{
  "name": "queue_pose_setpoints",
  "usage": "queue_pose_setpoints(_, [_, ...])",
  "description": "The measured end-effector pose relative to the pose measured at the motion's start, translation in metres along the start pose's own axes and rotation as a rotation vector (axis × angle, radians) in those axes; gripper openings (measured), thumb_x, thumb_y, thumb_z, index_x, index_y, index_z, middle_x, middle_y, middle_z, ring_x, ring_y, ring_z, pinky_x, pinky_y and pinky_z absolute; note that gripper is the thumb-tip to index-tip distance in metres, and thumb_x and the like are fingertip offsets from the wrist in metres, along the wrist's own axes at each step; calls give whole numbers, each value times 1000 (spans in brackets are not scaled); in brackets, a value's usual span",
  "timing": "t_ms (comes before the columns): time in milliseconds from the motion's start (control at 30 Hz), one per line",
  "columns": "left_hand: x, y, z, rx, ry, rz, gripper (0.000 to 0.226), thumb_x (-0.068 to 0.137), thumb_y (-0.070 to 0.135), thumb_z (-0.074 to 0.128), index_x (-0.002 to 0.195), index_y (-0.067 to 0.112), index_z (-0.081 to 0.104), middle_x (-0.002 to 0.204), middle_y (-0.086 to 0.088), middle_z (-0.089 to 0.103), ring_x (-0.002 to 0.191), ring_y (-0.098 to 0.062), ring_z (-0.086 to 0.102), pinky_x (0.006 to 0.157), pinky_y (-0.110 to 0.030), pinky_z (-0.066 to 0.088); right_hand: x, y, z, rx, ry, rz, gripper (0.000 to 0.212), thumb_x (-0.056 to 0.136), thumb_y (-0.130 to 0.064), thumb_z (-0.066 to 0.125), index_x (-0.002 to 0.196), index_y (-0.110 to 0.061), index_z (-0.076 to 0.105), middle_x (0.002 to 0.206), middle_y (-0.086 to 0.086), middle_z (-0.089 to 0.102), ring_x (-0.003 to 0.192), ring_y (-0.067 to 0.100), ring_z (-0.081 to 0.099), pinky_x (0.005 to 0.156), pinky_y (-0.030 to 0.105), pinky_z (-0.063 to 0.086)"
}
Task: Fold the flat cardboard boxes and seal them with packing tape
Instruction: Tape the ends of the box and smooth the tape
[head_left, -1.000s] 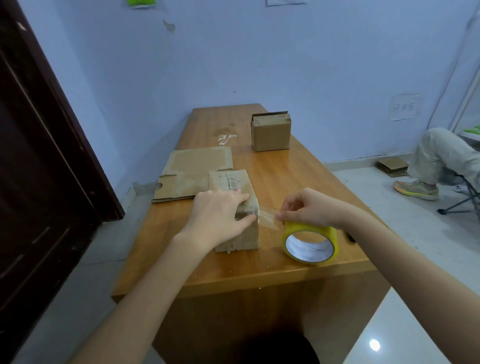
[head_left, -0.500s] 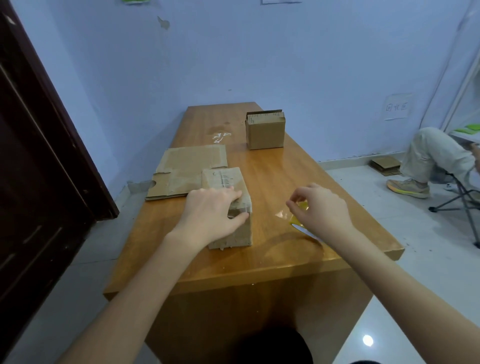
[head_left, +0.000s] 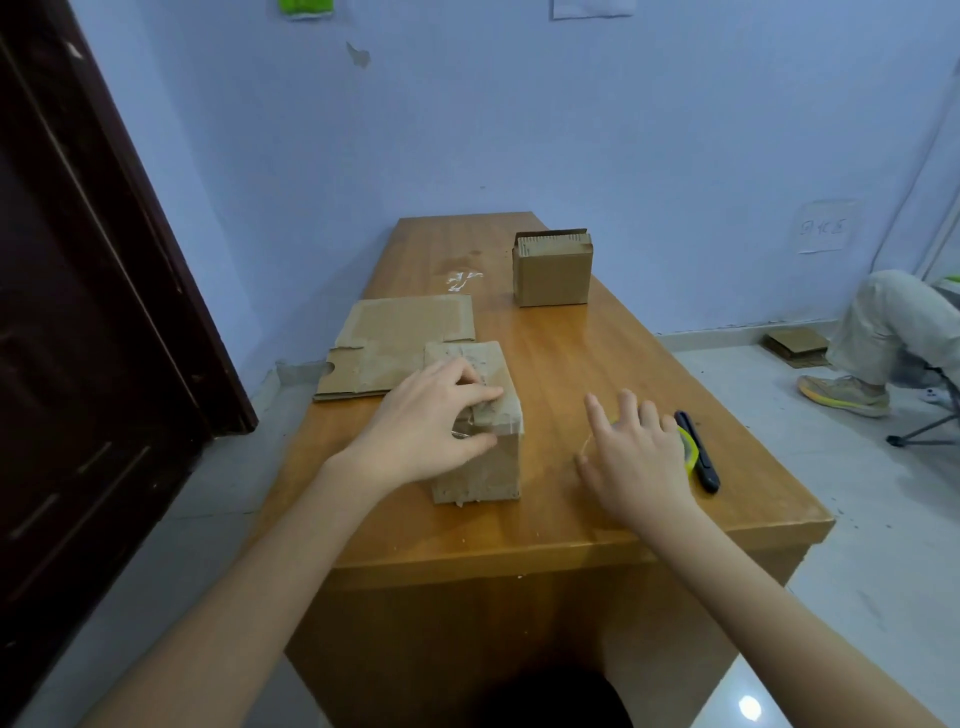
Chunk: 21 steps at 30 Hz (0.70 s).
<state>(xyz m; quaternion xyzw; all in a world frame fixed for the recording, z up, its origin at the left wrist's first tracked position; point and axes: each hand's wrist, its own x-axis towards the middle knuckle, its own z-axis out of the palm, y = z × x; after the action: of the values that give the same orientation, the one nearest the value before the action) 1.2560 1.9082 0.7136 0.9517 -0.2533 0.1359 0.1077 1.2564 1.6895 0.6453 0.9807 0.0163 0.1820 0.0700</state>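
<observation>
Head view, centre frame: left hand (head_left: 431, 426) presses its fingers on the folded cardboard box (head_left: 480, 423), taped at its near edge. Right hand (head_left: 636, 457), fingers spread, covers the tape roll (head_left: 687, 451). Flat cardboard (head_left: 400, 345) behind awaits folding; another box (head_left: 552, 270) stands beyond.

the near box (head_left: 485, 457) is the landmark. to its right a strip of bare table (head_left: 550, 415) runs to the tape roll (head_left: 688, 451) and the black cutter (head_left: 698, 457) beyond it. behind it on the left, flat cardboard (head_left: 400, 343) lies touching it. far behind on the right stands a second box (head_left: 551, 270), with open wood between.
</observation>
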Motion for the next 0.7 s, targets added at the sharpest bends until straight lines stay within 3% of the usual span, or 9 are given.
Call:
queue_pose_setpoints(100, [-5, -3, 1, -20, -6, 16, 59, 84, 47, 62, 139, 34, 42, 120, 15, 48, 109, -4, 40, 86, -21, 30, -1, -8, -21, 414, 200, -225, 58, 87, -34, 55, 141, -14, 43, 142, 6, 46, 127, 24, 47, 98, 38, 42])
queue_pose_setpoints(200, [-11, -9, -4, -196, -86, -8, 64, 81, 38, 69, 138, 32, 40, 131, 18, 43, 120, 0, 38, 98, -22, 34, 5, -19, -35, 875, 66, -453, 62, 80, -19, 52, 141, -17, 42, 140, -2, 48, 128, 13, 44, 103, 28, 39])
queue_pose_setpoints(267, [-15, -17, -10, -398, -117, -32, 57, 83, 21, 67, 134, 30, 43, 135, 18, 40, 123, 2, 38, 99, -18, 36, 13, -19, -37, 1011, -62, -532, 63, 80, -7, 51, 141, -18, 43, 138, -4, 50, 129, 7, 43, 106, 24, 36])
queue_pose_setpoints(367, [-25, -37, -17, -514, -117, -67, 47, 83, 1, 59, 122, 28, 55, 132, 19, 44, 126, 6, 37, 104, -14, 29, 26, -8, -34, 1076, -150, -582, 58, 81, 10, 51, 131, -19, 54, 137, -9, 52, 132, -2, 38, 109, 15, 30])
queue_pose_setpoints(433, [-30, -49, -15, -499, -127, -57, 42, 84, 2, 62, 115, 30, 62, 129, 23, 48, 126, 9, 36, 105, -14, 25, 32, -2, -32, 1103, -172, -600, 54, 82, 12, 54, 127, -16, 59, 134, -10, 55, 131, -3, 40, 108, 14, 32])
queue_pose_setpoints(533, [-32, -55, -8, -503, -66, -26, 36, 82, 14, 72, 110, 35, 65, 124, 25, 54, 124, 10, 40, 100, -10, 28, 39, 1, -31, 1116, -172, -618, 42, 85, 4, 64, 123, -12, 63, 130, -8, 59, 127, -2, 47, 103, 14, 38])
queue_pose_setpoints(700, [-27, -51, 5, -587, 134, -70, 27, 73, 15, 78, 94, 31, 72, 111, 19, 64, 116, 4, 52, 103, -24, 37, 47, 3, -28, 1077, -116, -638, 35, 82, -6, 71, 117, -13, 68, 125, -7, 63, 123, 0, 52, 99, 21, 46])
